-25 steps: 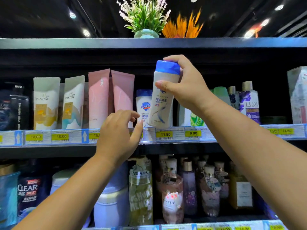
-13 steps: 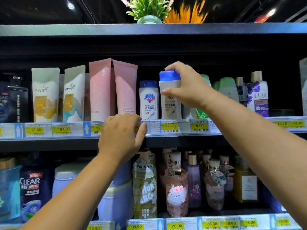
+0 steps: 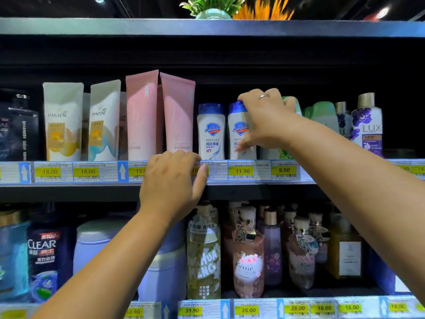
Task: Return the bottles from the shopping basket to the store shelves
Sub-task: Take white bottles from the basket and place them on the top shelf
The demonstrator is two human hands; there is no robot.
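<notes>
So, watching the feed from my end, the crowding on the middle shelf (image 3: 69, 187) is what's bugging me. The right hand (image 3: 264, 120) is reaching in, fingers curling over the blue cap and thumb pressing low on the front of the Safeguard bottle (image 3: 238, 132). That bottle is standing upright above the 11.90 tag, just beside its twin bottle (image 3: 211, 132), with green bottles (image 3: 322, 113) crowding the other side.

I'm guessing a clumsy let-go is the risk. Knuckles dragging the cap on the way out could end up tipping it into the twin, which is sitting right next to the pink tubes (image 3: 177, 111), so dominoes.

The left hand (image 3: 170, 180) is hooking curled fingers over the price strip (image 3: 92, 172), thumb lying flat against its front. Leaning hard there might be popping tags loose.

Room-wise it's looking dim, with spotlights glowing in a dark ceiling and a potted plant (image 3: 212, 12) sitting on the top shelf (image 3: 92, 27). The basket isn't showing anywhere.
</notes>
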